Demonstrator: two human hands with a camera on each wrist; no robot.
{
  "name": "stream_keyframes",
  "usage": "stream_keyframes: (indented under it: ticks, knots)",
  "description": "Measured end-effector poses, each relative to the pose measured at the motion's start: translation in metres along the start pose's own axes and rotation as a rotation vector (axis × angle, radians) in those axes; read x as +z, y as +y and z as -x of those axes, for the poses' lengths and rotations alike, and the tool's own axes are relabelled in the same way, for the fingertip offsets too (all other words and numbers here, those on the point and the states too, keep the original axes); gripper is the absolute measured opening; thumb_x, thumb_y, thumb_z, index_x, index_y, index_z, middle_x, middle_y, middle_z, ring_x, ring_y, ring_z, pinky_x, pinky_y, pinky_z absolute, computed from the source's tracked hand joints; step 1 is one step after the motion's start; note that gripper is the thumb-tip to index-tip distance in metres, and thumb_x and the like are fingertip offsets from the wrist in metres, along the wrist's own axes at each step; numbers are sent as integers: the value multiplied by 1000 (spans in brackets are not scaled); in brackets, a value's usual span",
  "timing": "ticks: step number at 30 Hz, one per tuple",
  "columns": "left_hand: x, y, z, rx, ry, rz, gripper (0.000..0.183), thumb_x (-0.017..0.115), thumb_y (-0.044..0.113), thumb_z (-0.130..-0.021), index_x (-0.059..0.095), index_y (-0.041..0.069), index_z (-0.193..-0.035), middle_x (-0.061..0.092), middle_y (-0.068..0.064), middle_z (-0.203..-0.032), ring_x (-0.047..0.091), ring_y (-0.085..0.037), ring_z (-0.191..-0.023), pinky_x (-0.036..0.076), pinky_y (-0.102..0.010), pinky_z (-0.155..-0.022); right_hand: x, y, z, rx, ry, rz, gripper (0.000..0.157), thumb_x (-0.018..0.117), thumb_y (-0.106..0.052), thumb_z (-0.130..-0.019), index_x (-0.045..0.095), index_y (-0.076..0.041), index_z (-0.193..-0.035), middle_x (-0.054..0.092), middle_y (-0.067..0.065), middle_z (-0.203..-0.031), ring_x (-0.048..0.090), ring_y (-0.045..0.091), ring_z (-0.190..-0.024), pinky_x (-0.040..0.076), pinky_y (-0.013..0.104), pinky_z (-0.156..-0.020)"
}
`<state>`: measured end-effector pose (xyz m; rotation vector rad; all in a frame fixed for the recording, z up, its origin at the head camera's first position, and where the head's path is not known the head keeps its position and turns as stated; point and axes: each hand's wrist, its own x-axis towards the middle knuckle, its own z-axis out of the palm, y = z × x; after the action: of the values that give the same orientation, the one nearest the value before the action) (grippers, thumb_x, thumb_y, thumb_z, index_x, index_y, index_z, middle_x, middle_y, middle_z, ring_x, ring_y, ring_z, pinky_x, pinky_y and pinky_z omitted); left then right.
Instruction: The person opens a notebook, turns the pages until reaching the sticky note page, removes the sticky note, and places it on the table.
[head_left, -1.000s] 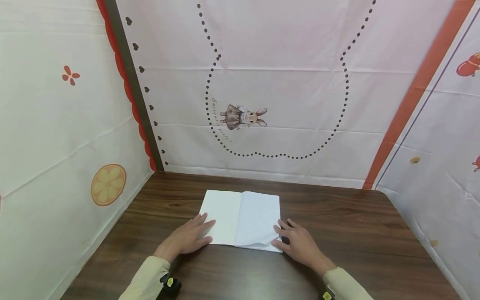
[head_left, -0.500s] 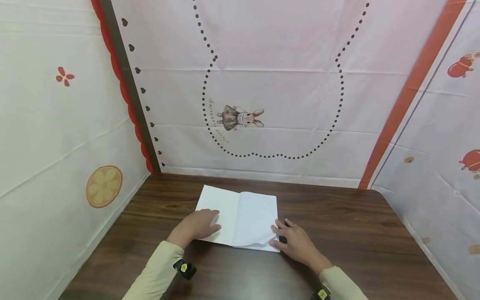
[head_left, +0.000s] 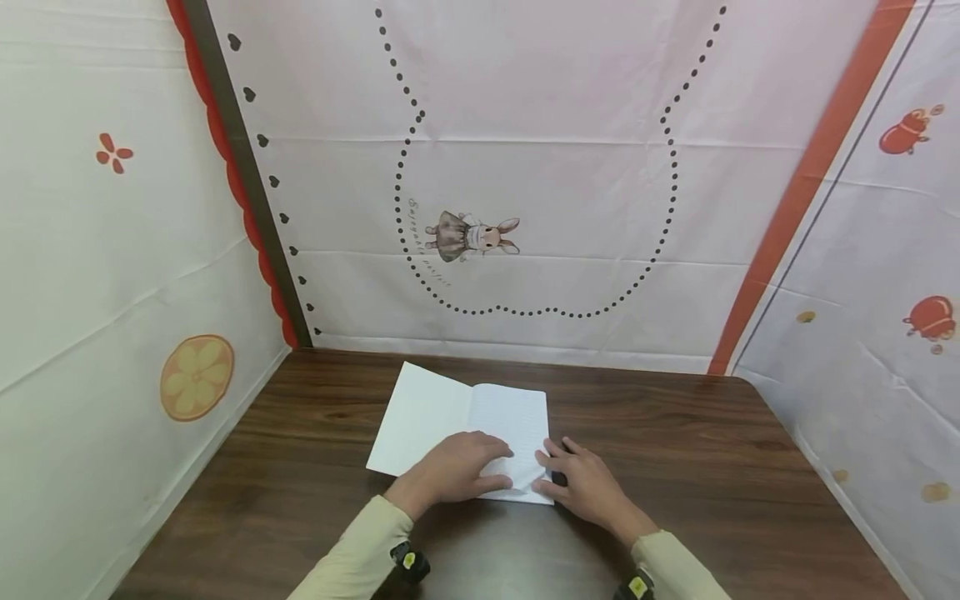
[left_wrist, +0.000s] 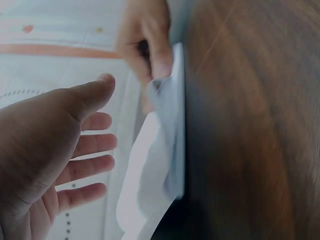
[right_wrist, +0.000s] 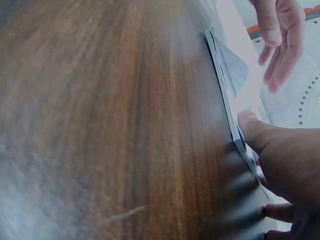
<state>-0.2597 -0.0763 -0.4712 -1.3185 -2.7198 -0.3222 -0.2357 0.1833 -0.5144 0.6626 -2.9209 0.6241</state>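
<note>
An open notebook (head_left: 422,417) with a blank left side and a lined right page (head_left: 517,408) lies on the table. My left hand (head_left: 461,467) hovers over its lower middle, fingers apart and holding nothing; in the left wrist view the left hand (left_wrist: 60,145) shows a raised thumb and spread fingers. At the lower right corner, my right hand (head_left: 587,487) rests on the notebook's edge, its thumb (right_wrist: 252,125) pressing there and its other fingers reaching along the right side. The page's bottom edge curls up near that thumb. Part of the lined page is hidden behind the left hand.
The dark wood table (head_left: 675,467) extends around the notebook. A printed cloth (head_left: 570,208) hangs behind it, with more cloth on the left and right sides. Black wrist cameras (head_left: 410,561) sit on both sleeves.
My left hand has left the notebook's left edge and moved right, over the lined page. The notebook's left side now tilts up more. The right hand stays at its corner.
</note>
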Motion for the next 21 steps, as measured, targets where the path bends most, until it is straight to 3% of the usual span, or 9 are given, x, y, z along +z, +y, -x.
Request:
stream_keyframes:
  ticks: [10, 21]
  knots:
    - [24, 14, -20, 158, -4, -129, 56, 75, 58, -83, 72, 19, -124, 69, 5, -129, 64, -11, -117, 53, -30, -95, -1, -1, 0, -13, 4, -7, 56, 70, -45, -94, 66, -8, -136, 55, 18, -148, 45, 53, -137, 39, 69, -106]
    - [20, 13, -26, 143, -31, -206, 48, 78, 51, -79, 75, 25, -119, 68, 5, -132, 64, -11, -118, 52, -29, -98, 1, 1, 0, -21, -1, 7, 56, 71, -46, -94, 66, -9, -136, 55, 18, -147, 46, 53, -137, 40, 68, -105]
